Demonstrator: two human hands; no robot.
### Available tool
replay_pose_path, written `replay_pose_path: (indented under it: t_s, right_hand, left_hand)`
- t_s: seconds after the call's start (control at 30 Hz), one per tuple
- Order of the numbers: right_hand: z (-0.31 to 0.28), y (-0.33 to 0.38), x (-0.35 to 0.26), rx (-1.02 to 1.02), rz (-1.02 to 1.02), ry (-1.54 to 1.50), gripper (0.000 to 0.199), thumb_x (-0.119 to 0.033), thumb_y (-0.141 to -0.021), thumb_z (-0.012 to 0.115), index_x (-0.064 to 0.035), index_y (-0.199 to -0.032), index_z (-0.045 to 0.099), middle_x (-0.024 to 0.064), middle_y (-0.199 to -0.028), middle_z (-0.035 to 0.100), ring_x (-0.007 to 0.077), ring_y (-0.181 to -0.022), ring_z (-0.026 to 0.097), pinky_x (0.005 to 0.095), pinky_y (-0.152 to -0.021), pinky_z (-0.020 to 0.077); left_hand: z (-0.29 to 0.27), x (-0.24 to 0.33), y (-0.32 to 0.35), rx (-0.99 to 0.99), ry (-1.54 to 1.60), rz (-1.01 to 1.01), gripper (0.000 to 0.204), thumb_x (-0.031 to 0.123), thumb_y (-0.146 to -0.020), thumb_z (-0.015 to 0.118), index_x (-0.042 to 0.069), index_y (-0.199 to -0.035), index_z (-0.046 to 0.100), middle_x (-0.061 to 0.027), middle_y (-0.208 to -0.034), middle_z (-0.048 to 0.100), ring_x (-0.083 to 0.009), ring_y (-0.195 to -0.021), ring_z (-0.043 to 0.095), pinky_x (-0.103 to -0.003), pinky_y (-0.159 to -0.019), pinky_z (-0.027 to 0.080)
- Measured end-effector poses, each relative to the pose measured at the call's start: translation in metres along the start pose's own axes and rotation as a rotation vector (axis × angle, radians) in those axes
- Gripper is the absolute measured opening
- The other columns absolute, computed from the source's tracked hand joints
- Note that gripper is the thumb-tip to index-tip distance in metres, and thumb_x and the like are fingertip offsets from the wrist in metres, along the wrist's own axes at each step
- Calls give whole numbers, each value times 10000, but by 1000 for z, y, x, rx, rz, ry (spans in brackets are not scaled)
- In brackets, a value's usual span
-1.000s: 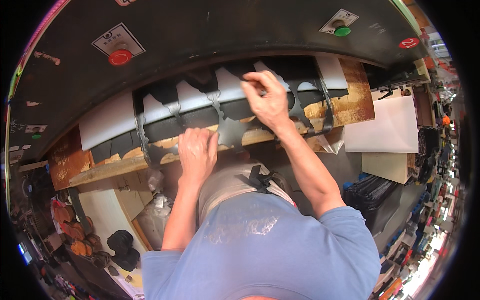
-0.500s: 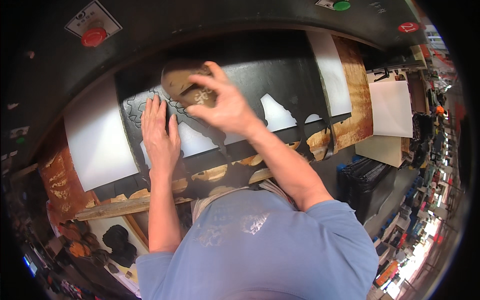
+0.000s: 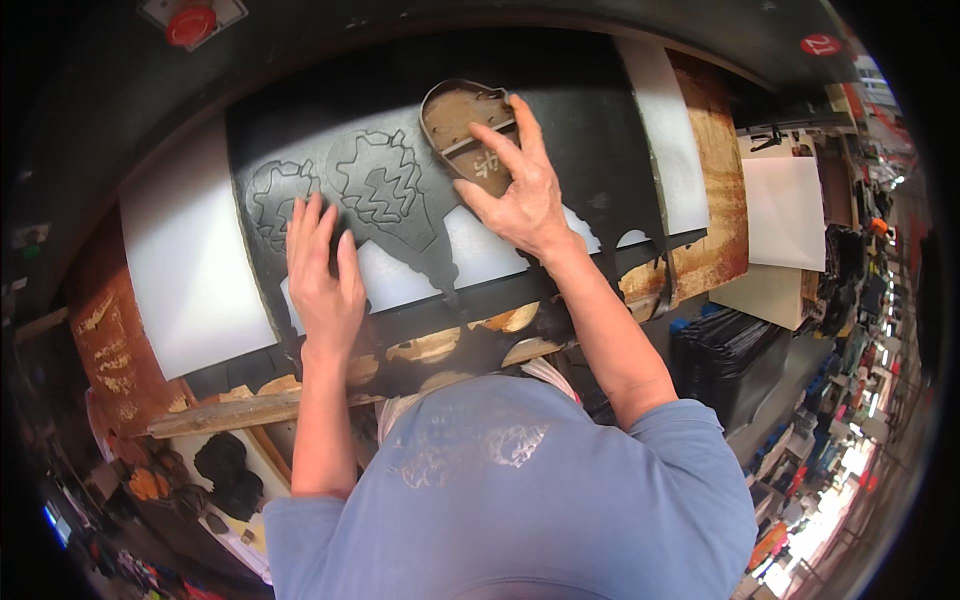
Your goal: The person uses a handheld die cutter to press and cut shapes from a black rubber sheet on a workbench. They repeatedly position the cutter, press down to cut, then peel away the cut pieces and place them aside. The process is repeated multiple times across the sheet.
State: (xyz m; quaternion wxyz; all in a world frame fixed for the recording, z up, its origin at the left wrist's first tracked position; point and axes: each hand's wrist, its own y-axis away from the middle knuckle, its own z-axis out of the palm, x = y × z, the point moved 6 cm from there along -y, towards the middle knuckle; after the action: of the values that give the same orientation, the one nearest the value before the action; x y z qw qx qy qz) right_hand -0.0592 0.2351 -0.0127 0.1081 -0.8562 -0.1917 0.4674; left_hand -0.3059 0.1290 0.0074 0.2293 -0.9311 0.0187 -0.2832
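Observation:
A sole-shaped cutting die (image 3: 462,112), a metal rim with a crossbar and brown inside, lies on or just above the black rubber sheet (image 3: 590,120). My right hand (image 3: 528,200) grips it, thumb at the near left side and fingers over the crossbar and right rim. Left of the die, the sheet bears two sole-shaped outlines with zigzag patterns, a middle outline (image 3: 378,185) and a left outline (image 3: 272,195). My left hand (image 3: 325,285) rests with fingers stretched out over the sheet's near part, fingertips at the left outline's edge.
White boards show under the sheet, a left board (image 3: 190,260) and a right one (image 3: 685,150). The sheet's near edge (image 3: 450,290) is ragged with cut-outs. A dark machine beam with a red button (image 3: 190,25) spans the far side. Black sheets (image 3: 730,350) are stacked at right.
My right hand has moved the cutting die to the right, uncovering the middle outline on the sheet. My left hand stays nearly in place.

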Motion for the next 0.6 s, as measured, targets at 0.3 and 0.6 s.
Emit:
replay_pose_path:
  t_s: [0.3,0.6]
  right_hand:
    - [3,36,-10,179,-80,86,676,-163,-849,847,60,-1436,599,405,-1593,402,560,-1434,485,542,-1203,443]
    - [-127,16,-10,543,-67,-183,195,-116,-977,778,13,-1105,707,78,-974,733,187,-826,686,323,-764,569]
  left_hand:
    - [-5,75,104,-210,441,-24,97,-88,-902,731,-3,-945,716,-155,-946,767,-307,-848,743,-396,-781,579]
    - [8,79,122,-126,121,166,95,4,-899,769,37,-867,686,-125,-815,681,-337,-756,649,-448,-694,474]
